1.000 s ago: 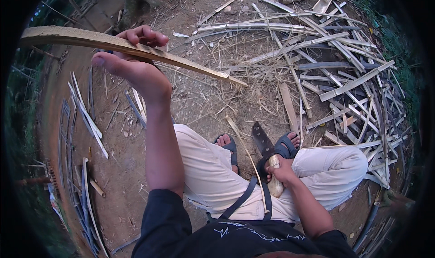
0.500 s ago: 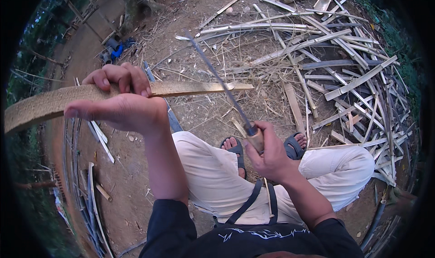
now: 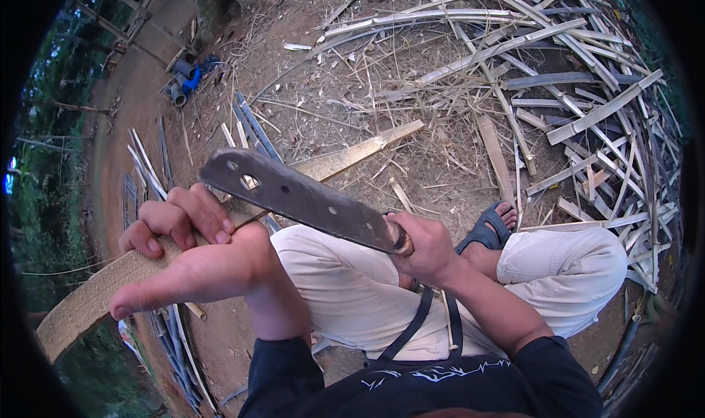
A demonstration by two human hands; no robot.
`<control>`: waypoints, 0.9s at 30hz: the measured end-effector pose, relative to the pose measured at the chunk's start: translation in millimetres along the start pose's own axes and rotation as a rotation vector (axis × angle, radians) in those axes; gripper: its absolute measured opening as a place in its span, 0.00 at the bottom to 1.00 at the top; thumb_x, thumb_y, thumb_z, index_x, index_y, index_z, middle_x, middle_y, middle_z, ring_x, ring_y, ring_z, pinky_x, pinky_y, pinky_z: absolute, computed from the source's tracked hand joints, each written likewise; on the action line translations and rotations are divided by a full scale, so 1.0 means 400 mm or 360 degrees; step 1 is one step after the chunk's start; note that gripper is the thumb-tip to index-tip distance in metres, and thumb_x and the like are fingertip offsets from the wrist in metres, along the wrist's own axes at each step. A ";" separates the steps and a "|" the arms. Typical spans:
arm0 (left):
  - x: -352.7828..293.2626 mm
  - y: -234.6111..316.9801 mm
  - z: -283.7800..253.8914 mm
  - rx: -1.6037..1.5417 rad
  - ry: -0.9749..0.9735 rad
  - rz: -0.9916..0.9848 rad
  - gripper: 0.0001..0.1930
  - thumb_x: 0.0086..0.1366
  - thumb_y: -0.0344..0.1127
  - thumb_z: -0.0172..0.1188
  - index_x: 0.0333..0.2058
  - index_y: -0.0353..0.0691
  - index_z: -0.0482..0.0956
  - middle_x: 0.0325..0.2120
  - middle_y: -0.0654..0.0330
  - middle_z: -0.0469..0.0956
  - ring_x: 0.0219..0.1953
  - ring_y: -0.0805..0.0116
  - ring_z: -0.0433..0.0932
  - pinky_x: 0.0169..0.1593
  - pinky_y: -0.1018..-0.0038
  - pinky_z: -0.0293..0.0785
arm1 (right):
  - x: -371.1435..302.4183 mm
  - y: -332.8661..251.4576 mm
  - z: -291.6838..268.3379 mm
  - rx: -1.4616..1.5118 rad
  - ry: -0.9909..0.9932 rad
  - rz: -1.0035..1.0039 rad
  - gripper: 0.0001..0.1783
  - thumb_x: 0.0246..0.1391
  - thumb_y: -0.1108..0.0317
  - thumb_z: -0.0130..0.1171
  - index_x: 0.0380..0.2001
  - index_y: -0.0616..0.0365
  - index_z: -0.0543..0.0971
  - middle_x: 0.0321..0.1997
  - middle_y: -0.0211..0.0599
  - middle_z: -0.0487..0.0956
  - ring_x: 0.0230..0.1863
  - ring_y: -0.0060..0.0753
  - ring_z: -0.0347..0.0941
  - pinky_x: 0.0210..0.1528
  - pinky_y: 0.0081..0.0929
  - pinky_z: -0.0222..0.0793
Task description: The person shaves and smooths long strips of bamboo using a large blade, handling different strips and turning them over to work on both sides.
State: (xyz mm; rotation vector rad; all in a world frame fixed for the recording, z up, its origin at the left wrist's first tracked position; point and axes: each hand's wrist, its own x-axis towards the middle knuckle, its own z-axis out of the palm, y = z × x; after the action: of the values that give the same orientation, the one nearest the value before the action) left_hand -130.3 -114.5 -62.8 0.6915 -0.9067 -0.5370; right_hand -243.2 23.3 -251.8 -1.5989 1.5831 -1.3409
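Note:
A long, pale bamboo strip [image 3: 360,152] runs from the lower left through my left hand [image 3: 202,260] to a narrow tip over the ground ahead. My left fingers curl over the strip against the palm, and the thumb sticks out along it. In my right hand [image 3: 426,251] is a machete [image 3: 312,206], gripped by its wooden handle. Its dark, broad blade has several holes and its flat side faces up. The blade crosses above the strip and hides part of it. Whether the blade touches the strip I cannot tell.
My bent legs in pale trousers [image 3: 334,286] lie below my hands, with a sandalled foot [image 3: 488,227] at the right. A big heap of split bamboo [image 3: 587,124] covers the right side. Dark pipes [image 3: 183,69] lie beside a blue object at the far left.
The machete has swung left over the strip, its blade turning from edge-on to flat side up. The strip has tilted, its near end lower, and my left hand has moved down.

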 end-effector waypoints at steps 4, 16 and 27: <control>-0.012 -0.015 0.005 0.0121 -0.0072 0.0022 0.38 0.59 0.83 0.35 0.27 0.47 0.53 0.15 0.67 0.51 0.12 0.78 0.44 0.14 0.79 0.39 | -0.004 0.192 -0.014 -0.0190 -0.0087 0.0748 0.14 0.46 0.68 0.68 0.35 0.61 0.76 0.27 0.49 0.79 0.28 0.53 0.80 0.30 0.40 0.73; -0.042 0.003 0.020 0.0048 -0.0035 0.0041 0.38 0.59 0.83 0.33 0.26 0.48 0.52 0.15 0.67 0.49 0.13 0.78 0.44 0.15 0.78 0.37 | -0.008 0.056 -0.028 0.0002 0.0079 0.0522 0.11 0.51 0.66 0.65 0.33 0.62 0.76 0.21 0.51 0.78 0.26 0.53 0.80 0.27 0.40 0.73; -0.045 -0.001 0.022 0.0037 -0.0018 0.0065 0.39 0.58 0.84 0.33 0.27 0.47 0.52 0.14 0.65 0.50 0.12 0.77 0.44 0.14 0.79 0.38 | -0.028 0.071 -0.037 -0.0191 0.0079 0.0225 0.12 0.45 0.70 0.65 0.32 0.63 0.75 0.23 0.55 0.78 0.28 0.60 0.79 0.30 0.47 0.74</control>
State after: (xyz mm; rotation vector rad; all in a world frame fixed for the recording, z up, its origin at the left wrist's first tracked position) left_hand -146.9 -105.3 -68.7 0.6901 -0.9369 -0.4954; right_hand -266.8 32.8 -274.6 -1.5013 1.8011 -1.2404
